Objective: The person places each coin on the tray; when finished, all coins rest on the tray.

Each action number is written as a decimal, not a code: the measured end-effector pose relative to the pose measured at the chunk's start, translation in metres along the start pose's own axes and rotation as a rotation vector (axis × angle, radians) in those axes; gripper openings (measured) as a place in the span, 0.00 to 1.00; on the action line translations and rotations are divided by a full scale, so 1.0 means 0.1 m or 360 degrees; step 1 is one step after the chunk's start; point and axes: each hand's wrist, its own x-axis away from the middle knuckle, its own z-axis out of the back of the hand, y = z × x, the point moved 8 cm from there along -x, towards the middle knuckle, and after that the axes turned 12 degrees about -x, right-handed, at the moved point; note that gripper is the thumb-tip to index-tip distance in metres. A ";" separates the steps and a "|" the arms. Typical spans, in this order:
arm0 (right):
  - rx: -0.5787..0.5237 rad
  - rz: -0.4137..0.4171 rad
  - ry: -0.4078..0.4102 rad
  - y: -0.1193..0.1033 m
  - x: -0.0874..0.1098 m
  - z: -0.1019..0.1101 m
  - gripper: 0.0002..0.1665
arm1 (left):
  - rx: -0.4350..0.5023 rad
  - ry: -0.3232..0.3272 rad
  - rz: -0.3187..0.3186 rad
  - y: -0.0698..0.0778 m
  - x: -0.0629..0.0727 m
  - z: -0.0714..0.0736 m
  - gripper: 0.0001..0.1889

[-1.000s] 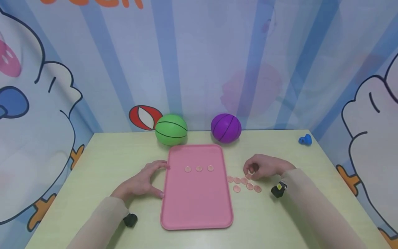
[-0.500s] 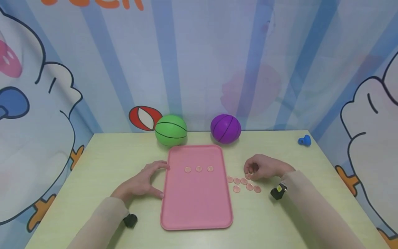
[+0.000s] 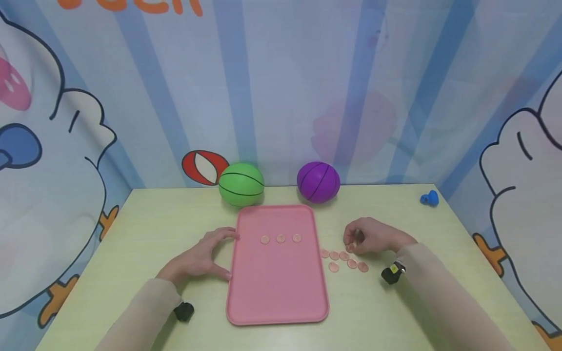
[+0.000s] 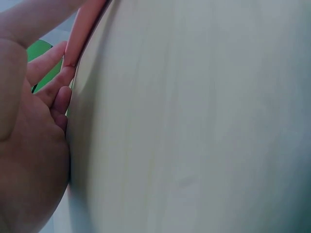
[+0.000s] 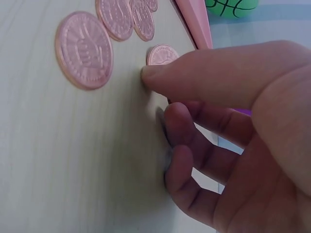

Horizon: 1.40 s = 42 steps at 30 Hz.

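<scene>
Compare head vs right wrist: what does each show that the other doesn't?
Head only: the left hand touching the pink tray, three coins in a row on it, and the small blue object.
Right wrist only: clear raised detail on the loose coins, and the palm side of the right hand.
Both: right hand, loose coins, part of the tray, green ball.

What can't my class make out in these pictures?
Head: designs on the coins in the tray, too small.
Head: orange lettering, cut by the top edge.
Right wrist: part of a coin, hidden by the right hand.
Left wrist: part of the green ball, hidden by the left hand.
</scene>
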 end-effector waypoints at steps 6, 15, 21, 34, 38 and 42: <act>-0.0003 0.0050 -0.0028 -0.05 -0.01 -0.02 0.11 | 0.0014 -0.0001 0.0014 0.00 0.01 -0.01 0.51; 0.0038 0.0110 -0.0020 -0.05 -0.04 0.02 0.10 | 0.0007 0.0003 -0.0013 0.00 0.00 0.00 0.51; -0.0058 0.0132 -0.0029 -0.07 -0.06 0.06 0.08 | 0.0025 -0.0005 -0.0005 0.02 0.00 -0.01 0.51; -0.0042 0.0119 -0.0024 -0.08 -0.06 0.09 0.09 | -0.0004 0.0006 -0.0034 0.04 -0.01 0.02 0.52; -0.0031 0.0118 -0.0039 -0.08 -0.07 0.08 0.11 | 0.0003 0.0004 -0.0021 0.03 0.00 0.01 0.52; -0.0017 0.0118 -0.0045 -0.07 -0.08 0.09 0.12 | -0.0002 0.0005 -0.0024 0.03 0.00 0.01 0.52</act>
